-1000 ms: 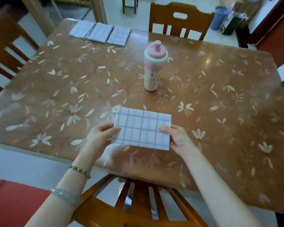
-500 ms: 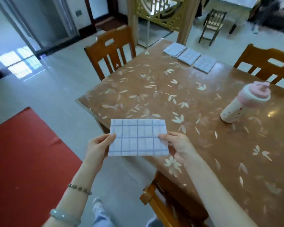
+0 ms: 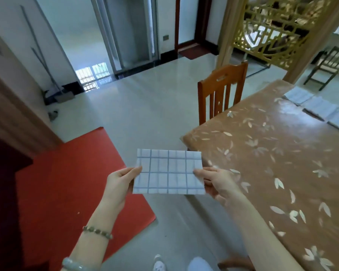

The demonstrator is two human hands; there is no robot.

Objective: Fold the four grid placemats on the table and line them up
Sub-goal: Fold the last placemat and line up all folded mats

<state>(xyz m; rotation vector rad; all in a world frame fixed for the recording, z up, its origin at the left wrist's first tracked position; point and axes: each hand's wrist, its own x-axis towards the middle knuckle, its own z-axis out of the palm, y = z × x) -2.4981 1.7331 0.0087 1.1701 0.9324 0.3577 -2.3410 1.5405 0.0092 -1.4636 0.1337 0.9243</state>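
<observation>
Left hand (image 3: 123, 181) and right hand (image 3: 218, 182) pinch the fourth folded placemat (image 3: 168, 172) beside the tabletop (image 3: 282, 163); three mats (image 3: 319, 108) lie rowed at its far end, so only placing seems left.

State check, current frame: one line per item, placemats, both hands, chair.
held placemat: folded, in the air beside the table, not laid down.
left hand: pinches the held placemat's left edge.
right hand: pinches its right edge.
three placemats: folded, flat on the table's far side, side by side in a row.
chair: upright, standing at the table's end, nobody on it.
</observation>
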